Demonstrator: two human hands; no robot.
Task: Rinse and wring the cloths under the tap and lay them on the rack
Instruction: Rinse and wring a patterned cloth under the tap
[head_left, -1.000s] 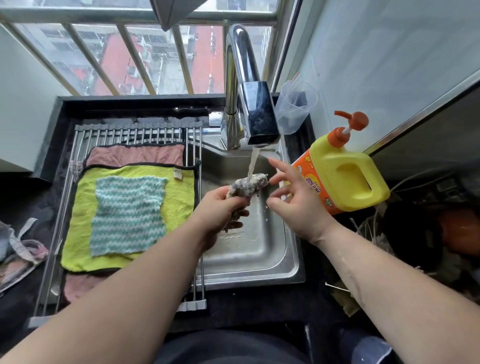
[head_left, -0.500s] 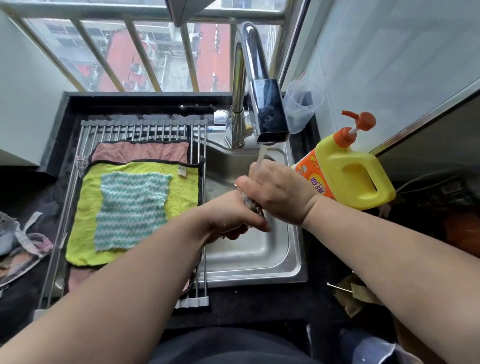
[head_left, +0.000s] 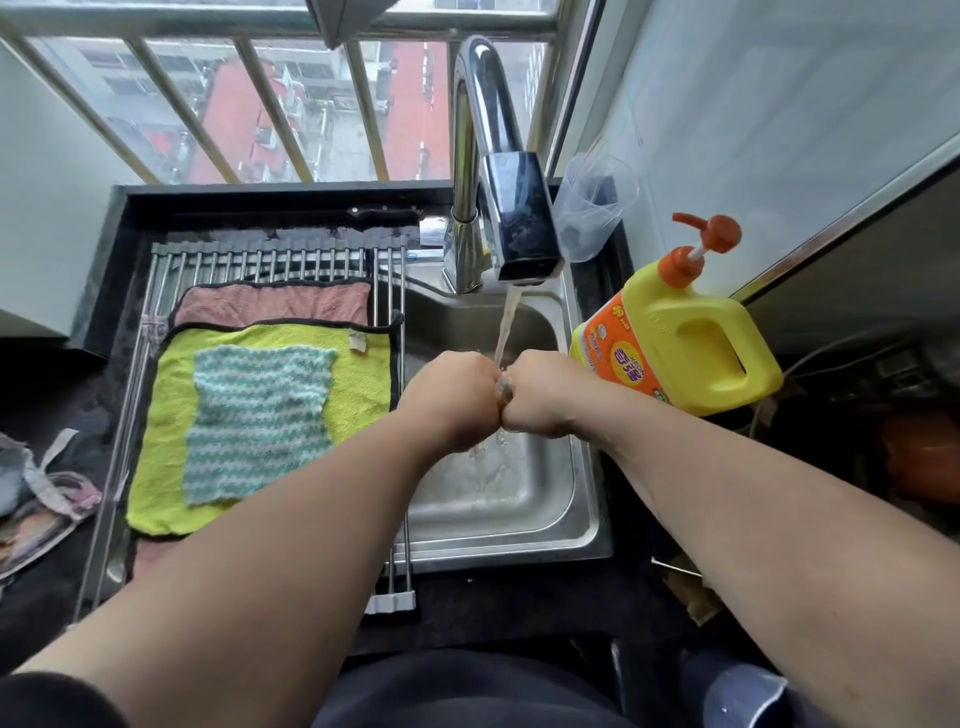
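Note:
Over the steel sink (head_left: 582, 525), my left hand (head_left: 449, 397) and my right hand (head_left: 540, 395) are fists pressed together, gripping a small grey cloth (head_left: 503, 387) of which only a sliver shows between them. Water runs from the chrome tap (head_left: 519, 218) onto the cloth and drips below my hands. On the roll-up rack (head_left: 270, 257) to the left lie a pink cloth (head_left: 275, 304), a yellow-green cloth (head_left: 156, 441) and, on top of it, a teal striped cloth (head_left: 260, 421).
A yellow detergent jug (head_left: 691, 343) with an orange pump stands right of the sink, close to my right wrist. A clear plastic cup (head_left: 592, 213) sits behind the tap. Crumpled fabric (head_left: 36, 488) lies on the dark counter at far left. Window bars (head_left: 249, 109) close the back.
My right hand, open beside the cloth a second ago, closed on it. Both fists now squeeze the cloth together under the stream, and it is almost hidden.

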